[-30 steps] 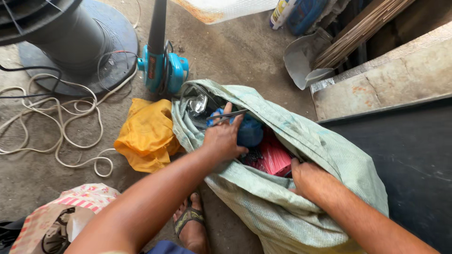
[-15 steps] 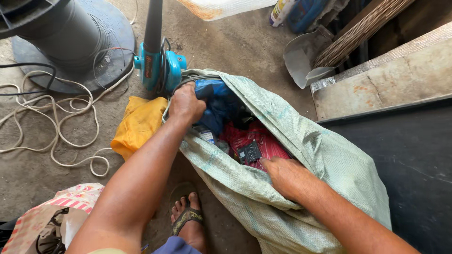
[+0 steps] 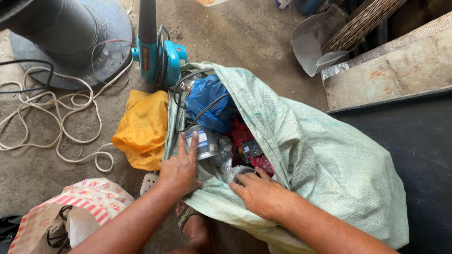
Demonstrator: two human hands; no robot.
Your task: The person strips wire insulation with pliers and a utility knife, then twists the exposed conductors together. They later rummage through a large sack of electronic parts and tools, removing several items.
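— Down on the concrete, what is going on at the sack [image 3: 320, 155]?

— A person bends over a pale green woven sack lying on its side, mouth open. The left hand [image 3: 181, 167] presses flat on the sack's near lip, fingers spread and open, fingertips against a small tin [image 3: 203, 143] just inside the mouth. It pins, it does not grasp.

— And the right hand [image 3: 261, 193]?

— It lies palm down on the same lip, right of the tin, fingers loosely curled onto clear plastic [image 3: 231, 170] inside. Whether it pinches that plastic, I cannot tell.

— What fills the sack?

— A blue bag [image 3: 209, 101] crossed by a black cable sits deepest in the mouth, with a red bundle [image 3: 245, 141] between it and the right hand.

— How should the rummaging be done well?

— In my judgement, one hand keeps the lip held down while the other lifts things out singly, minding the cable that could snag.

— Around the sack?

— A yellow cloth [image 3: 141, 129] touches its left side; a turquoise blower [image 3: 157, 54] stands just beyond the mouth; white cord [image 3: 61, 122] loops further left.
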